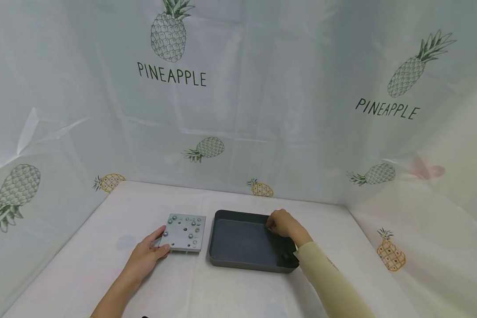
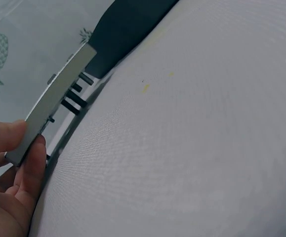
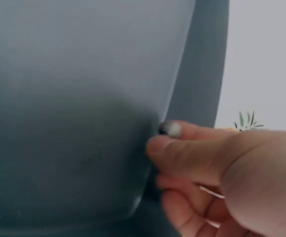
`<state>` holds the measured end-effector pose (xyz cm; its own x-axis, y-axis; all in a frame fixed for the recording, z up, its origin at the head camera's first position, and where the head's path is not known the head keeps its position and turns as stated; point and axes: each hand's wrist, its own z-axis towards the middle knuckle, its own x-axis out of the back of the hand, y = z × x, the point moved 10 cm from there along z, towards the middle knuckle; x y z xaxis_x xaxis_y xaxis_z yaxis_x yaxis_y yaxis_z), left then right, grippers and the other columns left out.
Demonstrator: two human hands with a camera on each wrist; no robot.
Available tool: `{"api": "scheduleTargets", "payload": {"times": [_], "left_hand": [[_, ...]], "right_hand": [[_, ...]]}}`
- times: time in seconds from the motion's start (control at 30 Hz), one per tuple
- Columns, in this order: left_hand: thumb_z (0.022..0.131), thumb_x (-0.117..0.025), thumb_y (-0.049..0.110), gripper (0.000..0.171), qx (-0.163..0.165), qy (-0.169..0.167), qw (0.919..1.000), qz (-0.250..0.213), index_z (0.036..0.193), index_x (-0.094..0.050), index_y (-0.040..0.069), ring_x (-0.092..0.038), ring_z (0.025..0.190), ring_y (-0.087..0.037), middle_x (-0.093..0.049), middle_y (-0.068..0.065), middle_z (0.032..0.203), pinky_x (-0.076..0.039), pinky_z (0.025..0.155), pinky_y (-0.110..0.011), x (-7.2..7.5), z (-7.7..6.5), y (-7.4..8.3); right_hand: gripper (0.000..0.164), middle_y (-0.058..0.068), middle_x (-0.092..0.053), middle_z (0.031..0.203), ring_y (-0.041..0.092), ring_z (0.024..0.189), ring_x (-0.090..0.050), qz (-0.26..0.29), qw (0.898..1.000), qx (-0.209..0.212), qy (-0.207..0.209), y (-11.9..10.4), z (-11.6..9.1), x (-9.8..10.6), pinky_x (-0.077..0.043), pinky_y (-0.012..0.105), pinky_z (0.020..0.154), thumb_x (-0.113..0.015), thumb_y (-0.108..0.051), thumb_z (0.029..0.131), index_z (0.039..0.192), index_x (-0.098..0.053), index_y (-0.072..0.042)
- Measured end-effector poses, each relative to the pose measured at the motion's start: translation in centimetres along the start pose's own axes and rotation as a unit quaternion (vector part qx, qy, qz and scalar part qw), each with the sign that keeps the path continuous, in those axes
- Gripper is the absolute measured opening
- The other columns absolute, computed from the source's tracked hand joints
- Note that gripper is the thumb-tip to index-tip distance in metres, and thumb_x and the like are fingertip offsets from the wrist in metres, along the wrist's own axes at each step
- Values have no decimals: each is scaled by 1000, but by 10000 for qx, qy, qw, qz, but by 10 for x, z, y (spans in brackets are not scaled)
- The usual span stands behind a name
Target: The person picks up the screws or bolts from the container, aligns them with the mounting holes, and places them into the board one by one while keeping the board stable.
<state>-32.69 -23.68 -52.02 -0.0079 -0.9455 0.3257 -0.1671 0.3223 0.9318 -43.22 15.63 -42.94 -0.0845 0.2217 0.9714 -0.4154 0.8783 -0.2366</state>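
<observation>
A square metal plate (image 1: 181, 233) carries several bolts and holes on its upper face. My left hand (image 1: 144, 255) grips it by the left edge, thumb on one face and fingers on the other. In the left wrist view the plate (image 2: 54, 101) is tilted, with several dark bolt shanks (image 2: 73, 104) sticking out underneath. Over the right side of a dark grey tray (image 1: 238, 238), my right hand (image 1: 285, 224) pinches a small bolt (image 3: 170, 129) between thumb and forefinger; only its rounded metallic end shows, the rest being hidden by the fingers.
The tray stands just right of the plate on a table covered in white cloth (image 1: 230, 291). A pineapple-printed sheet (image 1: 262, 110) hangs behind and along both sides. A small dark patch (image 1: 287, 256) shows in the tray's near right corner; what it is cannot be told.
</observation>
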Motion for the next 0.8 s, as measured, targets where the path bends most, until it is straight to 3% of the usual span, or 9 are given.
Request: {"api": "scheduleTargets", "payload": {"times": [0.23, 0.53, 0.8], "left_hand": [[103, -69, 27, 77, -15, 24, 10000, 54, 169, -29, 18, -63, 122, -26, -37, -23, 167, -37, 116, -63, 0, 0, 1], [103, -69, 27, 78, -24, 11, 10000, 79, 169, -29, 17, -64, 116, -22, -40, -22, 166, -40, 112, -57, 0, -1, 2], [103, -69, 28, 78, -58, -4, 10000, 52, 169, -29, 18, -64, 120, -24, -41, -22, 165, -39, 114, -60, 0, -1, 2]], "right_hand": [[10, 4, -78, 92, 12, 80, -68, 906, 9936, 601, 299, -22, 2, 4, -58, 32, 76, -80, 2, 90, 98, -80, -3], [12, -3, -78, 96, 7, 84, -68, 1881, 9795, 708, 152, -60, 15, -14, -56, 26, 74, -79, -8, 96, 107, -79, -6], [19, -5, -76, 94, 7, 84, -66, 2446, 9646, 871, 471, -100, 23, -21, -54, 25, 75, -79, -12, 97, 115, -79, -6]]}}
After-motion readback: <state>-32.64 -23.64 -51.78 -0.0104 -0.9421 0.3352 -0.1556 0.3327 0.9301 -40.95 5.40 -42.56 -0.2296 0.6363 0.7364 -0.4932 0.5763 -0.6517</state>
